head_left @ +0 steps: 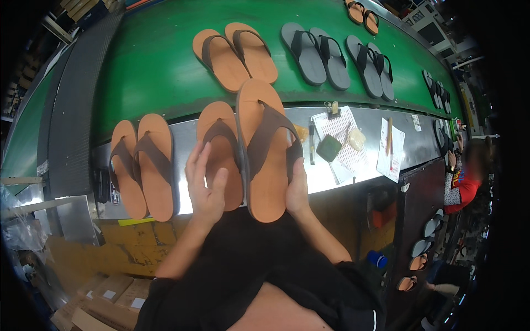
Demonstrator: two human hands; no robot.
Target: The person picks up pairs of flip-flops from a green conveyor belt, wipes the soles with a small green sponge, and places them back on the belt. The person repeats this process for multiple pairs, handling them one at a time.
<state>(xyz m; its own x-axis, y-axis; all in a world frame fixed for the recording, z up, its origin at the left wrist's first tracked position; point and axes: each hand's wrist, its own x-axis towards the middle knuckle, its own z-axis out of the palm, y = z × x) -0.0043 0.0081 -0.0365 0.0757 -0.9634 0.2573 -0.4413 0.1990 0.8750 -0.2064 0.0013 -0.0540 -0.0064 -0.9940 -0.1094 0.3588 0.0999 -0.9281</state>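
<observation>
A tan flip-flop with a brown strap is raised above the metal ledge, its toe end over the green surface. My right hand grips its right edge near the strap; some of those fingers are hidden. Just left of it lies a matching tan flip-flop, partly behind my left hand. The left hand's fingers are apart along that flip-flop's left edge, with the thumb over its heel part. I cannot tell how firmly it touches.
A tan pair rests on the metal ledge at left. Another tan pair and grey pairs lie on the green belt. Printed sheets, a pen and a green block sit right. A person in red works far right.
</observation>
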